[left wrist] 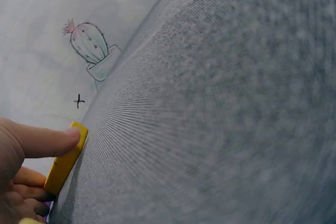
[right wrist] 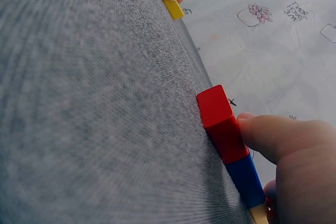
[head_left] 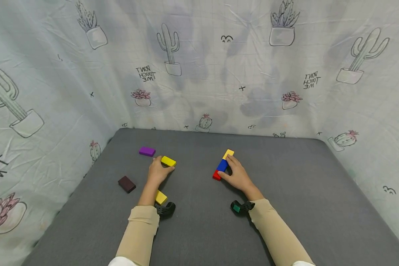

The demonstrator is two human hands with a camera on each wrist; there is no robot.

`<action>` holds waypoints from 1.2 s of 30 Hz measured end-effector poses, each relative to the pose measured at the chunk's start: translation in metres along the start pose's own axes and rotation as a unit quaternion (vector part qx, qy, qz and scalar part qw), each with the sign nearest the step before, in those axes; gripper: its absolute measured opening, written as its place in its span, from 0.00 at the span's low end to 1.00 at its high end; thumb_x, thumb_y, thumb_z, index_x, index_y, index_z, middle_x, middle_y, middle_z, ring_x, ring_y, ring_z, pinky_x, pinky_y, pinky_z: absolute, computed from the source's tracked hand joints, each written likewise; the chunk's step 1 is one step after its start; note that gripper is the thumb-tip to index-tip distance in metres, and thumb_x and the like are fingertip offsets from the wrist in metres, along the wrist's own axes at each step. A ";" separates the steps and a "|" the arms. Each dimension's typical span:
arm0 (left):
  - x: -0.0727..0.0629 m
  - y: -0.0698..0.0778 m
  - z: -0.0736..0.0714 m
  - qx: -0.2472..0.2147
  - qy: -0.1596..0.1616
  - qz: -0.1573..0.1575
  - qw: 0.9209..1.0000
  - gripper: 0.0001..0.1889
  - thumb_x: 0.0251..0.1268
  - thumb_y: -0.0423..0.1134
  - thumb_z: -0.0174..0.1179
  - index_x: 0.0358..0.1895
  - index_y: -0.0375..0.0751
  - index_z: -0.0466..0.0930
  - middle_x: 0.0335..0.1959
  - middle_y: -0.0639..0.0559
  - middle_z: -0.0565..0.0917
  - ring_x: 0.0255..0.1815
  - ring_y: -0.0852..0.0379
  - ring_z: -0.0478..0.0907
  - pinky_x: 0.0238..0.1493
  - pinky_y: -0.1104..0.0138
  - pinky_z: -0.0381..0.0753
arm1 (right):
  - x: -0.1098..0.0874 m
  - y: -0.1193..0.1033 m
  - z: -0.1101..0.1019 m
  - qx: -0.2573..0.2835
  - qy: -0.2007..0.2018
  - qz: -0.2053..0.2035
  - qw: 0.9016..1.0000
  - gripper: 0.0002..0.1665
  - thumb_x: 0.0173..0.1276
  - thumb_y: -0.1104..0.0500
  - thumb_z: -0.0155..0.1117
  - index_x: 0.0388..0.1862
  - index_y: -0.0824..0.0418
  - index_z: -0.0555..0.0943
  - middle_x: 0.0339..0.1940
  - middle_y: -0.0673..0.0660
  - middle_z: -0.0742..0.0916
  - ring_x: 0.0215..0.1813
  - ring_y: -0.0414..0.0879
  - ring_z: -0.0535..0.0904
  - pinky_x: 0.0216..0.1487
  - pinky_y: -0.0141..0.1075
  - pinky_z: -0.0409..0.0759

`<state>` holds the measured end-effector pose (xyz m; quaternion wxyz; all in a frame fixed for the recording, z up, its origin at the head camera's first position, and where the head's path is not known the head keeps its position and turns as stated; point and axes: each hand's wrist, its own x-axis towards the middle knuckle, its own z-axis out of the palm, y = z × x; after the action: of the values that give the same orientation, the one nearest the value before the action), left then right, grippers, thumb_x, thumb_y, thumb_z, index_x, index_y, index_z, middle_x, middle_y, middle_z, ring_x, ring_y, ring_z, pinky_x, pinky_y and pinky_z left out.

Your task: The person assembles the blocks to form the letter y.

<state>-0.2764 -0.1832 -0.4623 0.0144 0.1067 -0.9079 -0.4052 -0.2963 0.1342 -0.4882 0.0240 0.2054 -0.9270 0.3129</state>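
My left hand (head_left: 158, 173) pinches a yellow block (head_left: 168, 161) between thumb and fingers, low over the grey table or on it. The left wrist view shows the thumb on one end of that block (left wrist: 67, 163). To the right, my right hand (head_left: 238, 176) holds a slanted row made of a red block (head_left: 216, 175), a blue block (head_left: 222, 166) and a pale yellow block (head_left: 229, 152). Its thumb touches the red block (right wrist: 223, 124); the fingers are by the blue and pale yellow ones, their tips partly hidden.
Behind the left hand lies a purple block (head_left: 147, 151). A dark brown block (head_left: 126, 184) sits left of the forearm, and another yellow block (head_left: 161, 197) is partly covered by the left wrist. A cactus-print curtain (head_left: 199, 74) borders the grey table (head_left: 199, 229).
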 end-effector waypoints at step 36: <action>-0.002 0.003 -0.002 -0.006 0.034 0.028 0.999 0.37 0.60 0.41 0.64 0.70 0.31 0.59 0.68 0.32 0.64 0.68 0.33 0.60 0.67 0.44 0.62 | 0.001 0.002 0.003 0.004 0.000 0.002 1.000 0.47 0.66 0.44 0.60 0.74 0.68 0.55 0.76 0.64 0.59 0.76 0.61 0.51 0.72 0.57 0.55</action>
<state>-0.2748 -0.1821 -0.4590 0.0571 0.0952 -0.9070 -0.4063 -0.2979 0.1330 -0.4912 0.0220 0.2033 -0.9263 0.3165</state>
